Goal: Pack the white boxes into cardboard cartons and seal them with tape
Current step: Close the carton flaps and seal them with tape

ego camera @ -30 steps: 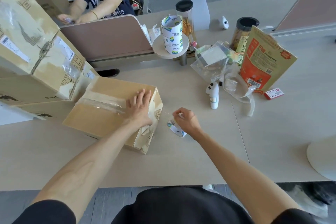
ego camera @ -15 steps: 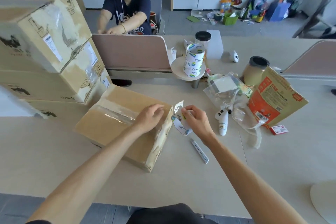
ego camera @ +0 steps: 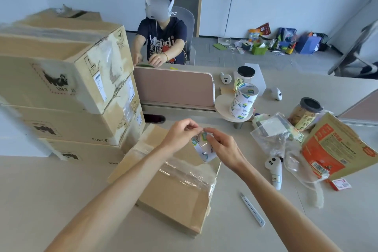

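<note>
Just above the centre of the frame, both hands meet over the closed carton (ego camera: 176, 186), which lies on the pale surface (ego camera: 61, 200) with a band of clear tape already across its top. The right hand (ego camera: 223, 147) has the roll of clear tape (ego camera: 203, 150) pinched in its grip, fingers curled round the printed core, while the left hand (ego camera: 180, 133) closes thumb and fingertips on what looks like the loose end at the roll's upper edge; whether the end is actually caught is too fine to tell. No white boxes are in view, so presumably they are inside this carton or the stacked cartons (ego camera: 67, 80) at the left of the frame. The likely step is peeling a fresh length for another seal. The risks are small but real: clear tape may split into a sliver if the nail catches only part of its width, or the freed end may fold back and stick to itself or to the fingers. Pulled crooked, a strip would land wrinkled beside the existing band, which already looks creased towards the carton's right edge. The cutter (ego camera: 253, 209) lies on the surface at lower right, apart from both hands, so one hand must let go to reach it.
</note>
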`<state>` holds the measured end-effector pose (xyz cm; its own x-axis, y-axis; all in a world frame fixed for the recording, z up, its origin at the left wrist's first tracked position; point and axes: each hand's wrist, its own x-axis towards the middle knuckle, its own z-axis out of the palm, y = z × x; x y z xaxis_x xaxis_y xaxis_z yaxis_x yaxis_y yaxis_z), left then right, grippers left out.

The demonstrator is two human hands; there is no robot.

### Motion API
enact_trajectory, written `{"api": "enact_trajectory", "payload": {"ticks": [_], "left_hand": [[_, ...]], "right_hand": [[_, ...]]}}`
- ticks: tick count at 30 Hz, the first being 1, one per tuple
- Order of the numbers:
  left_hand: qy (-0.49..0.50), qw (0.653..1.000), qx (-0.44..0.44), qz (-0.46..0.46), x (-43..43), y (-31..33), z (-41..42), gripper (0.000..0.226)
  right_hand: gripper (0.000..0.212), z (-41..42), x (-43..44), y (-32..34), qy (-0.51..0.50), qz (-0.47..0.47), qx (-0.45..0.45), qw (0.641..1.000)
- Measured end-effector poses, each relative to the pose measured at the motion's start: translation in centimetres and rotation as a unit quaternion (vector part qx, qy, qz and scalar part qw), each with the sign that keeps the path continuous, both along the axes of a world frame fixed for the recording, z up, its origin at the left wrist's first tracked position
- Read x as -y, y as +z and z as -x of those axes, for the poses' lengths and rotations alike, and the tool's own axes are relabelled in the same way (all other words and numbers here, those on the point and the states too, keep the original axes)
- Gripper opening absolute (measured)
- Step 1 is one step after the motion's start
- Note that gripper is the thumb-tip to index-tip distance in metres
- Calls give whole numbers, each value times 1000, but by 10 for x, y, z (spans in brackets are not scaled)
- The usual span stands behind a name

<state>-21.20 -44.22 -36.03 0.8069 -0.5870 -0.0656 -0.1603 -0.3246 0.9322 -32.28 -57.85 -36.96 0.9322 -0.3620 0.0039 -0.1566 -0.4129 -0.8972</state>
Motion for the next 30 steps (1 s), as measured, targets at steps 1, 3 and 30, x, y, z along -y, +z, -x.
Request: {"api": "enact_trajectory", "payload": {"ticks": [1, 3, 30], "left_hand": [[1, 1000, -13, 7, 1, 2, -9, 9], [-6, 1000, -12, 10, 5, 6, -28, 13], [33, 992, 120, 13, 54, 28, -190, 11]], "right_hand": [[28, -6, -1, 3, 5, 12, 7, 1000], [32, -20, -2, 8, 13, 35, 25, 999], [41, -159, 22, 3, -137, -61, 132, 980]]}}
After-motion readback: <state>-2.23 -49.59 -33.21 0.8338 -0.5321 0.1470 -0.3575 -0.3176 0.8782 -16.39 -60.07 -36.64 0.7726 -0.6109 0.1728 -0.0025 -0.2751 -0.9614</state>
